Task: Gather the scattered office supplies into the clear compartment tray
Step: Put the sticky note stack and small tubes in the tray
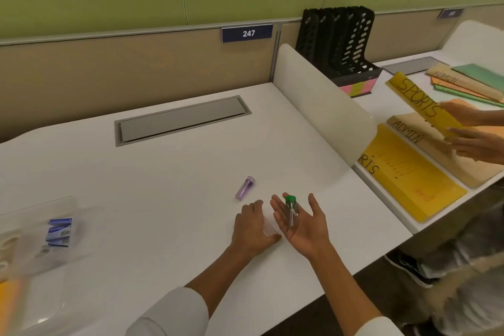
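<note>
The right hand (300, 222) lies palm up with straight fingers, its grip wide, and a slim clear plastic tube with a green cap (290, 211) rests loose across the palm. The left hand (253, 229), palm down on the smooth white table (163, 199), curls its fingers over a small clear tube (268, 228) (blurred, its cap colour not readable). Just beyond the hands a translucent purple tube (245, 188) lies on its side on the table, apart from both. The clear compartment tray (54, 207) sits well to the left at the table edge, holding blue-and-white staple boxes (58, 232) whose print is too soft to read. On the beige partition a blue plate reads "247" (247, 33). Past a frosted divider (321, 106), another person's hands (474, 142) hold a yellow folder lettered "SPORTS" (420, 102); a tan one below reads "ADMIN" (409, 131).
</note>
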### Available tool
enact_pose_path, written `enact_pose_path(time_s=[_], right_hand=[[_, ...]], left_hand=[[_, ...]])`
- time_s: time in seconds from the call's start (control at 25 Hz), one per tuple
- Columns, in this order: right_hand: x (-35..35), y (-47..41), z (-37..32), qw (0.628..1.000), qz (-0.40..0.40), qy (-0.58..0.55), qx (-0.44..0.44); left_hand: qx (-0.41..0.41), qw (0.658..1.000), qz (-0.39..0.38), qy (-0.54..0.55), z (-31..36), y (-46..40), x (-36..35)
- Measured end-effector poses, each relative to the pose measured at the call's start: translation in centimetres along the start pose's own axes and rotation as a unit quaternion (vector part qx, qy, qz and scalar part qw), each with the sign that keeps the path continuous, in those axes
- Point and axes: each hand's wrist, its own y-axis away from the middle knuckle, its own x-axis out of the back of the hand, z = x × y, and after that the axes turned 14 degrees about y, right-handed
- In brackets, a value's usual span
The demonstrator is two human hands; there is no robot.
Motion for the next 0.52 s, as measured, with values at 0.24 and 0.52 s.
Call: enact_pose_path(time_s=[0.24,0.52], right_hand=[[0.3,-1.1,-0.3,0.998,0.048,0.032,-0.006],[-2.0,-3.6,1.6,0.994,-0.057,0.043,-0.078]], left_hand=[[-0.073,0.991,0.106,0.032,-0.2,-0.1,2.3],[-0.231,0.962,0.106,0.103,0.6,0.1,6.7]])
